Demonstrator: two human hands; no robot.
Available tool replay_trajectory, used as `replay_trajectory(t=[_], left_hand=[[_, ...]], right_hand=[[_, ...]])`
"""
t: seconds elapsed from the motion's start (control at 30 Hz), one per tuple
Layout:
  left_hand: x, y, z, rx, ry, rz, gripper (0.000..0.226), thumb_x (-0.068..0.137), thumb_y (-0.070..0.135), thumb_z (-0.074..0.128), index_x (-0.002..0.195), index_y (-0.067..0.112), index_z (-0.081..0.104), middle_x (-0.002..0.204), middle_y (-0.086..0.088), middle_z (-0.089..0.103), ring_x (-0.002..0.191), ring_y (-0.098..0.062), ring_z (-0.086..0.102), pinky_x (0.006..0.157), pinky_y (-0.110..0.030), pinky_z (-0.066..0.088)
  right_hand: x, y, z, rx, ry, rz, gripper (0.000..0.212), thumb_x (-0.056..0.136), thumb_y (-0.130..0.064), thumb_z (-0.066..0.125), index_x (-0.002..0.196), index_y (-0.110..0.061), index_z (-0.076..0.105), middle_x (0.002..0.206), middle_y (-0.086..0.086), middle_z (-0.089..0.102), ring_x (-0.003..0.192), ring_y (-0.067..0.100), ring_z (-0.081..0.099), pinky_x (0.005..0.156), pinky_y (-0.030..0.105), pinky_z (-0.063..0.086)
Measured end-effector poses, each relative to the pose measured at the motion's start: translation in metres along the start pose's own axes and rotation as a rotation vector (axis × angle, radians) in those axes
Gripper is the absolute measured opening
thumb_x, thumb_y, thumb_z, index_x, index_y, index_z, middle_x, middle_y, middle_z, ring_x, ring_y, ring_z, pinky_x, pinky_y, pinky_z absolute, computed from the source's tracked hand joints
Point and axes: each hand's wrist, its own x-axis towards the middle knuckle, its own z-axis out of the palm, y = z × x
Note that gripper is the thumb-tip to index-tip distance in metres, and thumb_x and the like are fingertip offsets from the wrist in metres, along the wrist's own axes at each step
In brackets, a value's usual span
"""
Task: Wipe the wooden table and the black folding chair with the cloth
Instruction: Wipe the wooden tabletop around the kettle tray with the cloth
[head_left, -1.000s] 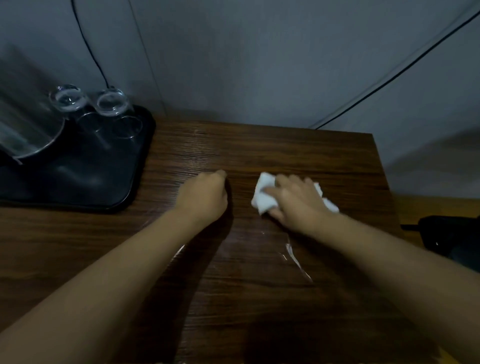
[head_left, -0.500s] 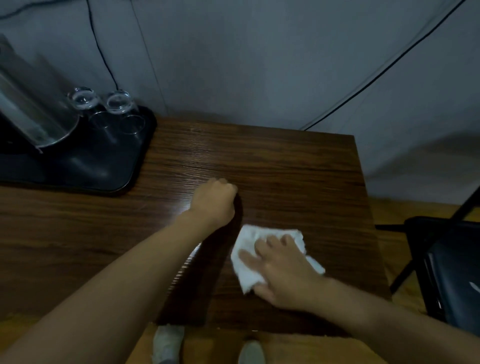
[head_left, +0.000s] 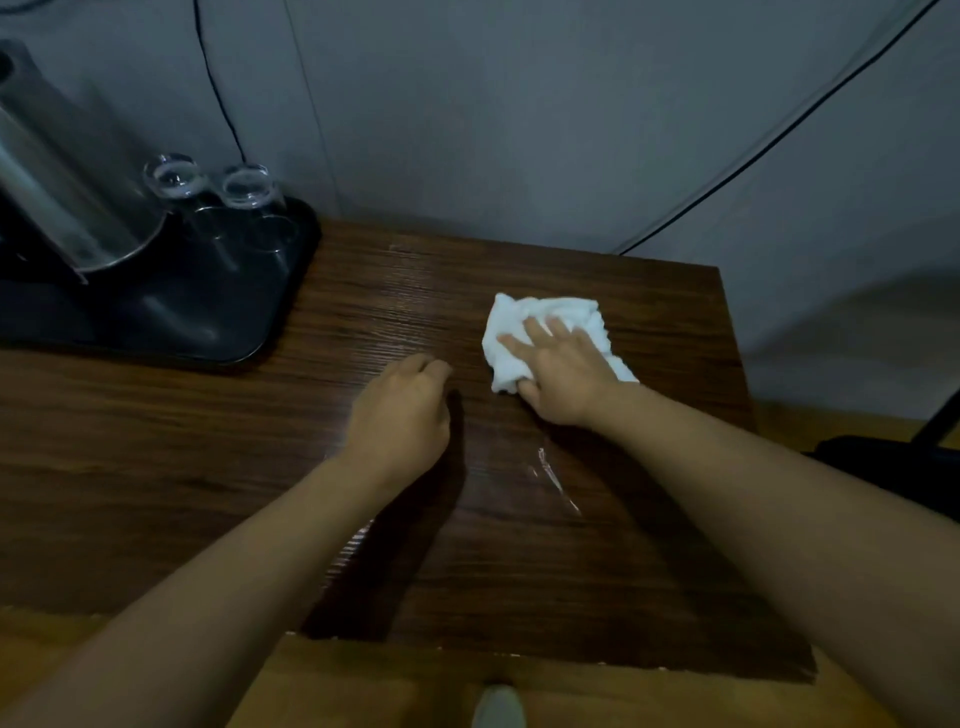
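A: Where are the right hand (head_left: 563, 376) fingers (head_left: 537, 332)?

B: Spread flat, pressing the cloth (head_left: 540, 332), which lies directly beneath and beyond them on the table (head_left: 649, 545).

A: The left hand (head_left: 400, 415)?

B: Loosely curled, holding nothing, just left of the cloth.

A: How does the cloth look?

B: White, crumpled, bunched. The black folding chair (head_left: 893, 467) sits well right.
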Motion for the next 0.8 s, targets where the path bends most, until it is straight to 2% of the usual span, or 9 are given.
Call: replay_trajectory(t=[0.17, 0.3, 0.37, 0.47, 0.53, 0.6, 0.67, 0.8], left_hand=[[-0.013, -0.003, 0.009, -0.057, -0.023, -0.035, 0.028, 0.089, 0.013, 0.052, 0.115, 0.014, 0.062, 0.117, -0.005, 0.062, 0.106, -0.030, 0.059, 0.077, -0.037, 0.049], [-0.027, 0.009, 0.001, -0.081, -0.071, -0.036, 0.023, 0.091, 0.014, 0.052, 0.111, 0.013, 0.062, 0.116, -0.006, 0.063, 0.106, -0.030, 0.059, 0.077, -0.038, 0.050], [-0.032, 0.017, -0.005, -0.080, -0.111, -0.027, 0.022, 0.092, 0.015, 0.050, 0.111, 0.013, 0.060, 0.118, -0.005, 0.062, 0.107, -0.030, 0.059, 0.076, -0.038, 0.048], [-0.035, 0.030, -0.010, -0.044, -0.191, -0.004, 0.024, 0.093, 0.017, 0.050, 0.114, 0.014, 0.059, 0.118, -0.006, 0.063, 0.108, -0.029, 0.059, 0.076, -0.035, 0.046], [-0.035, 0.036, -0.008, -0.016, -0.236, 0.017, 0.020, 0.092, 0.017, 0.049, 0.108, 0.014, 0.060, 0.114, -0.007, 0.064, 0.104, -0.029, 0.060, 0.073, -0.034, 0.043], [-0.032, 0.038, -0.003, -0.043, -0.248, 0.034, 0.021, 0.091, 0.014, 0.049, 0.108, 0.013, 0.060, 0.113, -0.006, 0.063, 0.104, -0.028, 0.059, 0.075, -0.035, 0.048], [-0.028, 0.038, 0.003, -0.084, -0.219, 0.046, 0.026, 0.090, 0.012, 0.048, 0.113, 0.013, 0.061, 0.119, -0.005, 0.061, 0.108, -0.026, 0.058, 0.081, -0.038, 0.051], [-0.020, 0.038, 0.015, -0.117, -0.113, 0.028, 0.042, 0.091, 0.010, 0.049, 0.132, 0.013, 0.057, 0.143, -0.006, 0.053, 0.127, -0.025, 0.052, 0.098, -0.035, 0.044]], right_hand=[[-0.036, -0.031, 0.008, 0.133, 0.054, 0.024, 0.061, 0.097, -0.038, 0.056, 0.154, -0.028, 0.039, 0.161, 0.009, 0.035, 0.148, 0.034, 0.027, 0.119, 0.052, 0.026], [-0.134, -0.062, 0.022, 0.137, 0.020, -0.059, 0.063, 0.095, -0.038, 0.057, 0.154, -0.027, 0.038, 0.162, 0.009, 0.030, 0.147, 0.035, 0.026, 0.119, 0.051, 0.027], [-0.180, -0.074, 0.030, 0.129, -0.065, -0.088, 0.070, 0.094, -0.036, 0.055, 0.158, -0.027, 0.028, 0.166, 0.010, 0.020, 0.152, 0.037, 0.017, 0.123, 0.053, 0.018], [-0.216, -0.081, 0.042, 0.115, -0.171, -0.114, 0.076, 0.097, -0.035, 0.053, 0.162, -0.030, 0.012, 0.170, 0.006, 0.007, 0.156, 0.031, -0.001, 0.125, 0.051, -0.001], [-0.220, -0.079, 0.043, 0.116, -0.190, -0.134, 0.078, 0.099, -0.036, 0.052, 0.163, -0.030, 0.007, 0.171, 0.004, 0.001, 0.157, 0.029, -0.008, 0.123, 0.047, -0.010], [-0.212, -0.073, 0.045, 0.122, -0.167, -0.150, 0.079, 0.100, -0.036, 0.053, 0.163, -0.030, 0.005, 0.171, 0.005, -0.001, 0.157, 0.029, -0.010, 0.120, 0.043, -0.016], [-0.199, -0.063, 0.049, 0.117, -0.140, -0.160, 0.081, 0.099, -0.036, 0.055, 0.163, -0.030, 0.006, 0.171, 0.006, 0.002, 0.157, 0.030, -0.007, 0.122, 0.044, -0.013], [-0.145, -0.036, 0.043, 0.048, -0.045, -0.126, 0.082, 0.095, -0.038, 0.058, 0.162, -0.026, 0.012, 0.169, 0.010, 0.012, 0.155, 0.034, 0.008, 0.124, 0.053, 0.008]])
